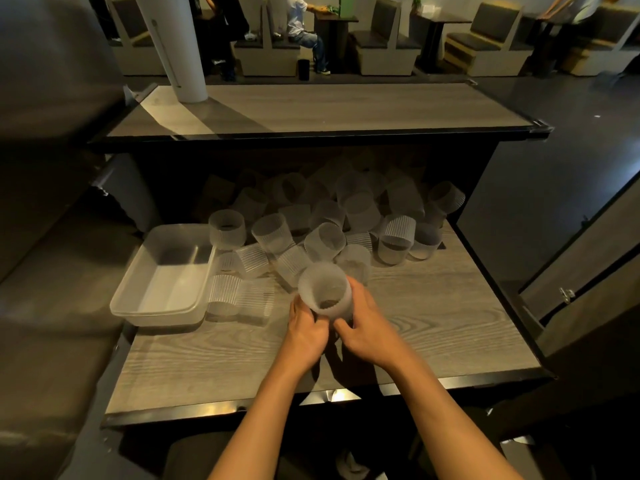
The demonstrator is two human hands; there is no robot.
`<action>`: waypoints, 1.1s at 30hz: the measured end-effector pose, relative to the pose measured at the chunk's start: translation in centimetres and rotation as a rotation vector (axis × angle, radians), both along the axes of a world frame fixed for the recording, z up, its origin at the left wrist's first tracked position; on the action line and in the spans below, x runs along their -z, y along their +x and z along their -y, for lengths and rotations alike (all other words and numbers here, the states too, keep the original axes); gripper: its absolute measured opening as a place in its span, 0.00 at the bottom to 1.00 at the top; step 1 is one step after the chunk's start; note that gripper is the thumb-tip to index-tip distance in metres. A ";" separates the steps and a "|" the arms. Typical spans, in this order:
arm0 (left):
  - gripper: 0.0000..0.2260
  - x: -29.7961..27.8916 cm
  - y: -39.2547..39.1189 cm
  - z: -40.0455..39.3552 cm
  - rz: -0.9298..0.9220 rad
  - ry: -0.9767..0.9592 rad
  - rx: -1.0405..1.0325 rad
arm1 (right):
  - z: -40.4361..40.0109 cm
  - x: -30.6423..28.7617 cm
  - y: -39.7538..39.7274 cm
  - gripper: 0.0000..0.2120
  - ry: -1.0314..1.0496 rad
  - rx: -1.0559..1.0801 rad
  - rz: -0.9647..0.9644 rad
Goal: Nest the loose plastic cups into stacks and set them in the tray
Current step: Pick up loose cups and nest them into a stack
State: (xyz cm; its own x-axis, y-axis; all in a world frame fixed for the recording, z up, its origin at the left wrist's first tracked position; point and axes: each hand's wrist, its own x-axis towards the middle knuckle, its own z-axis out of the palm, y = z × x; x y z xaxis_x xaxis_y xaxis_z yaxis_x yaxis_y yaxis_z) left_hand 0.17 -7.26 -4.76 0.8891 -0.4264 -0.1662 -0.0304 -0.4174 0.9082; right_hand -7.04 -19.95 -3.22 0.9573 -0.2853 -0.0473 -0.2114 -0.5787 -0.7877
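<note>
A short stack of frosted ribbed plastic cups [325, 292] stands upright at the middle of the wooden table, its mouth facing me. My left hand [306, 329] grips its lower left side and my right hand [367, 325] grips its right side. An empty clear plastic tray [138, 289] lies at the left of the table. Several loose cups [396, 233] lie in a heap behind the stack, some upright and some on their sides. A few more cups [225, 294] lie right beside the tray.
The wooden table [433, 327] has a dark rim, and a higher shelf [311, 109] overhangs its far part and shades the rearmost cups. A white pillar [173, 46] stands on that shelf at the left. People sit at booths far behind.
</note>
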 end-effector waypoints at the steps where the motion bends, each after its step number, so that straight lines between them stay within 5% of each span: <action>1: 0.26 0.1 -0.1 0.0 -0.022 -0.004 -0.012 | -0.1 0.1 0.0 0.37 -0.004 0.003 -0.003; 10: 0.26 -0.7 0.3 -1.6 -0.144 0.026 0.027 | -1.0 1.3 0.2 0.28 0.123 0.081 -0.115; 16: 0.30 -2.3 -0.7 -2.9 0.240 0.022 -0.083 | -4.2 0.1 1.9 0.24 0.180 0.170 0.088; 20: 0.35 -1.9 0.5 -4.5 0.515 0.296 -0.103 | -6.3 -0.2 3.2 0.23 0.201 0.190 0.161; 26: 0.39 -1.7 1.2 -7.2 0.334 0.333 -0.052 | -8.5 0.6 4.1 0.24 0.202 0.140 0.123; 33: 0.34 -2.4 1.2 -8.1 0.142 0.029 -0.096 | -9.4 -0.5 4.3 0.27 0.252 0.137 0.158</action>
State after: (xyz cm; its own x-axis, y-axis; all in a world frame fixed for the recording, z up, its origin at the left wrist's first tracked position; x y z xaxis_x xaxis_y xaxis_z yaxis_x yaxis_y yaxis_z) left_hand 1.39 0.86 -2.33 0.9408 -0.3358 -0.0464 -0.1169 -0.4501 0.8853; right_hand -2.70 -10.59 -2.72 0.9118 -0.4104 0.0130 -0.1381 -0.3363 -0.9316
